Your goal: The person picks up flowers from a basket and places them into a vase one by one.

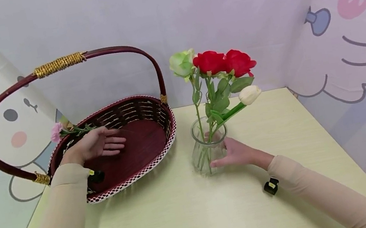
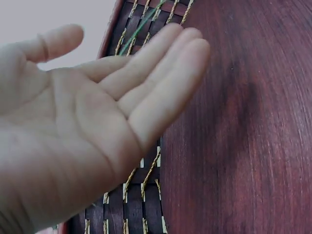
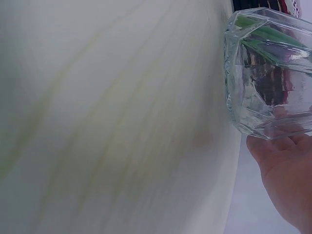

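Note:
My left hand (image 1: 98,143) is over the dark red wicker basket (image 1: 143,135), palm turned to the side and fingers stretched out. Behind it a pink carnation (image 1: 56,132) lies across the basket's far left rim, and a thin green stem (image 2: 141,29) passes behind the fingers in the left wrist view. With thumb in front and fingers behind, my right hand (image 1: 236,152) grips the clear glass vase (image 1: 201,156) on the table. In the vase stand two red roses (image 1: 210,62), a pale green rose (image 1: 182,63) and a white tulip (image 1: 250,95) leaning right.
The basket's tall handle (image 1: 120,49), wrapped in gold cord at its top, arches above the left arm. A pale wooden table (image 1: 170,218) bears everything. Cloth (image 1: 101,16) with cartoon prints hangs behind and at both sides.

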`<state>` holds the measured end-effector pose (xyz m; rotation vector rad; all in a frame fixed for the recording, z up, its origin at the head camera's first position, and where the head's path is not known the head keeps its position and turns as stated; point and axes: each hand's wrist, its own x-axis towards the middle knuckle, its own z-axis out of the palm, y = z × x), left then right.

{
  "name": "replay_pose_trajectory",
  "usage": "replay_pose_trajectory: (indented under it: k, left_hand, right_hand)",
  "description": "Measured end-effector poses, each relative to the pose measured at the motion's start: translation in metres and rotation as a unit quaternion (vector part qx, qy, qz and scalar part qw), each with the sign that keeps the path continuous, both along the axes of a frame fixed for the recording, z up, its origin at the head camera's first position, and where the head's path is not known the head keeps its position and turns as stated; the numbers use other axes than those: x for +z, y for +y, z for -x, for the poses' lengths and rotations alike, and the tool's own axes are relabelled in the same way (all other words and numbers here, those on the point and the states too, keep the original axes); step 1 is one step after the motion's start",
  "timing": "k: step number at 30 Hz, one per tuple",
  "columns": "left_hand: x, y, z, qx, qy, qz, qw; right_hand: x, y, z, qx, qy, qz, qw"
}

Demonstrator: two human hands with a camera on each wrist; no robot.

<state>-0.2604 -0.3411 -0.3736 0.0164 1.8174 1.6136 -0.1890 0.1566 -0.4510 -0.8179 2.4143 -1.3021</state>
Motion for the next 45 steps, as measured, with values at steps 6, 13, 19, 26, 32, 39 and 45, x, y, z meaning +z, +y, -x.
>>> replay_pose_trajectory:
  k: [6,13,19,26,32,39,45]
  left_hand:
    - [-0.003,-0.001,0.004,0.038,-0.024,0.037,0.9983]
    - [-0.011,-0.004,0.007,0.069,-0.039,0.055,0.9954]
    - [-0.012,-0.004,0.005,0.087,-0.029,0.037,0.995]
    - [-0.01,0.001,0.004,0.081,-0.015,0.066,0.9944]
    - [-0.001,0.003,0.005,0.074,0.052,0.078,0.9929]
    - [0.002,0.002,0.006,0.077,0.07,0.048,0.9934]
    - [0.004,0.003,0.004,0.088,0.071,0.029,0.9931]
  right_hand:
    - [-0.002,0.001,0.0,-0.001,-0.002,0.002,1.0]
    - [-0.002,0.001,0.0,-0.003,-0.008,0.002,1.0]
    - [-0.003,0.0,0.0,0.0,-0.008,0.011,1.0]
    - [-0.004,0.002,0.0,0.003,0.0,0.015,1.0]
    - [-0.003,0.002,-0.001,-0.007,0.0,0.003,1.0]
    - [-0.003,0.001,0.0,0.0,0.005,0.002,1.0]
    - [-0.003,0.0,0.0,0.0,0.005,0.003,1.0]
